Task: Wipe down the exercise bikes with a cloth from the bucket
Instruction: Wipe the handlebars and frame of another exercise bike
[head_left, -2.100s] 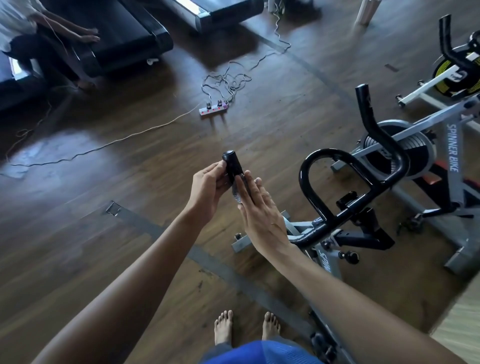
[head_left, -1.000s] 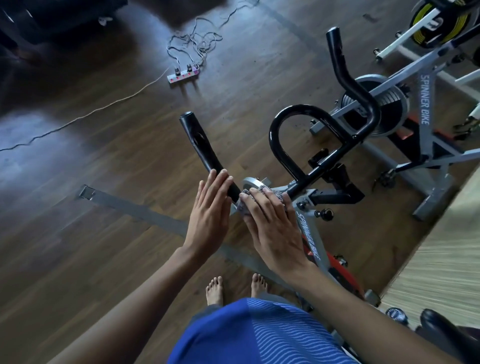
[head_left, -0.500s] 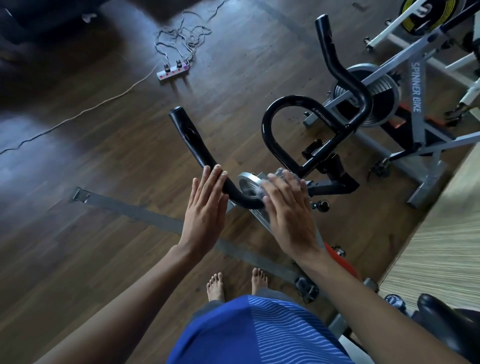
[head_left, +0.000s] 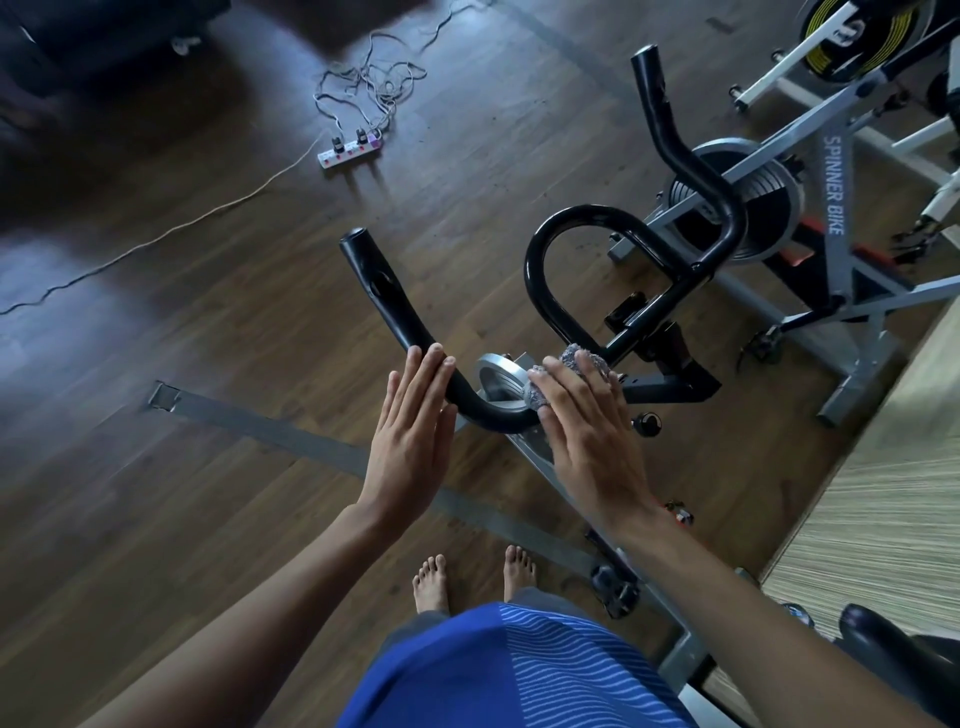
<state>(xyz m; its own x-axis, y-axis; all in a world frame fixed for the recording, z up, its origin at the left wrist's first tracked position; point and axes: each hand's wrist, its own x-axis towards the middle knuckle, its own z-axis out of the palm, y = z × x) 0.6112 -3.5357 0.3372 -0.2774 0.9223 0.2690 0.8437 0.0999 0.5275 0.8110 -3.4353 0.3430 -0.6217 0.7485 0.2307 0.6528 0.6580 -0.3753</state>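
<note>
You are in the wiping step: your right hand (head_left: 592, 431) lies flat on the grey, fluffy cloth (head_left: 571, 366) and presses it on the black curved metal handlebar (head_left: 410, 332) of the near exercise bike (head_left: 524, 441), just where the tube bends toward the middle. The fingers are stretched over the cloth, not closed around it, so it is held by pressure only. Your left hand (head_left: 413, 441) is open and flat, holding nothing, its fingertips (head_left: 428, 358) resting against the left horn of the bar, I think to steady it.

The tube is round, smooth and glossy, so the cloth should slide easily. I judge the next move asks you to wrap the cloth around the tube and draw it along the central loop (head_left: 561, 260), which looks not yet wiped. The silver round flywheel (head_left: 496, 379) shows below the bar. The bucket is not in view.
</note>
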